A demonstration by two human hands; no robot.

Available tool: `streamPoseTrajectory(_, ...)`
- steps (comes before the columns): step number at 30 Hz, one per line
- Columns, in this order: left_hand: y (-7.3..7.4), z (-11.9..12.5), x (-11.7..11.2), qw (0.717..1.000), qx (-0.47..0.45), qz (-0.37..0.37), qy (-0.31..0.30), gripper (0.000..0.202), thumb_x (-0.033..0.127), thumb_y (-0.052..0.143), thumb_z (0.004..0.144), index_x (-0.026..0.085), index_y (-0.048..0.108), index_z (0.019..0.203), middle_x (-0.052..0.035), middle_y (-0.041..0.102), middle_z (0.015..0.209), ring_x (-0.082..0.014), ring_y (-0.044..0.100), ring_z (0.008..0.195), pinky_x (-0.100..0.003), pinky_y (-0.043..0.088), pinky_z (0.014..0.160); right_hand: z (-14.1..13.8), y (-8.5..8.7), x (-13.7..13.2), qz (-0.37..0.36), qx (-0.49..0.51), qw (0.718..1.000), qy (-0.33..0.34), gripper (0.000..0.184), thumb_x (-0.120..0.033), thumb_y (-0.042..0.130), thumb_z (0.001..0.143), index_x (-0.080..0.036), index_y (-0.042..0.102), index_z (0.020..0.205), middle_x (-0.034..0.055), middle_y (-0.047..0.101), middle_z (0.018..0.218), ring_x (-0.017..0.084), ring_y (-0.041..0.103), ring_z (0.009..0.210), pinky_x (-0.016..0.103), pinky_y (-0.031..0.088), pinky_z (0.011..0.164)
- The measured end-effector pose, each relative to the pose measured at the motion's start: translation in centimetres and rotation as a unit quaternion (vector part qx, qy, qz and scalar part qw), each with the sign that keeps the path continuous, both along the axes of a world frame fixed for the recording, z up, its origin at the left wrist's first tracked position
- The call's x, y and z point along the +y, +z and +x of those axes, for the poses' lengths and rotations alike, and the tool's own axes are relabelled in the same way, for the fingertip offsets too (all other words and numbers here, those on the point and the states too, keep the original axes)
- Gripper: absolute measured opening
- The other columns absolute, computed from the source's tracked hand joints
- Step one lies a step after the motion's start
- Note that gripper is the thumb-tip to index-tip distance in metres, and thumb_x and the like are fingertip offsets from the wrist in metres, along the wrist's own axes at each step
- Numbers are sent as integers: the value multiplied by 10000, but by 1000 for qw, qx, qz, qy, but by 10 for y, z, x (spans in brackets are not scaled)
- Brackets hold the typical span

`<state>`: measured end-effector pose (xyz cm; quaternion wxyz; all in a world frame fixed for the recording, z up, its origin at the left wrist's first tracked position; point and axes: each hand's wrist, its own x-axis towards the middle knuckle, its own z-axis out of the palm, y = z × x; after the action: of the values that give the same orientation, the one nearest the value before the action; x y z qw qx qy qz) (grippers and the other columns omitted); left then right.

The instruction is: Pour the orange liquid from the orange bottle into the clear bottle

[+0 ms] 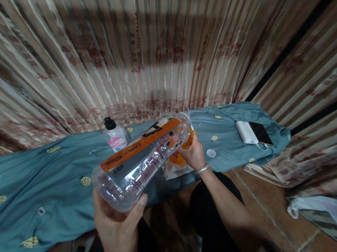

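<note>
A large clear plastic bottle (144, 163) with an orange and grey label is held tilted, its neck pointing up and to the right. My left hand (117, 226) is closed around its base from below. By the bottle's neck, my right hand (194, 152) has its fingers bent together, partly hidden behind the bottle. A thin whitish strip (189, 118) stands up beside the bottle mouth, just above those fingers. Behind and under the bottle shows an orange item (177, 160) on a pale packet or sheet (176, 172). What my right fingers grip is unclear.
A small clear bottle (115, 137) with a black cap and pink label stands behind on the teal cloth (51, 181). A round white disc (211, 152) lies right of my right hand. Farther right are a white power bank (245, 132) and a cabled phone (261, 133). Curtains (142, 52) hang behind.
</note>
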<state>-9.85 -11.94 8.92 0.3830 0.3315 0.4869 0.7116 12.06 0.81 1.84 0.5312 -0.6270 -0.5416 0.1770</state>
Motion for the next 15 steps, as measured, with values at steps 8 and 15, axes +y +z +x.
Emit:
streamPoseTrajectory(8,1,1,-1,1000,-6,-2,2,671,265,1002,603,220,711,1205,-49,733,1115,-248,726,993,-483,602,1010,0,1,-1,-2,4,1000,1,582,-480,867,681,-263,527,1101,51,777,971,304,783,909,404,635,786)
streamPoseTrajectory(15,-1,-1,-1,1000,-3,-3,0,689,274,1003,608,217,713,1230,-60,729,1149,-260,724,1018,-496,602,1011,0,2,-1,-7,9,1000,0,594,-480,879,674,-257,534,1103,52,778,971,298,784,888,389,631,758)
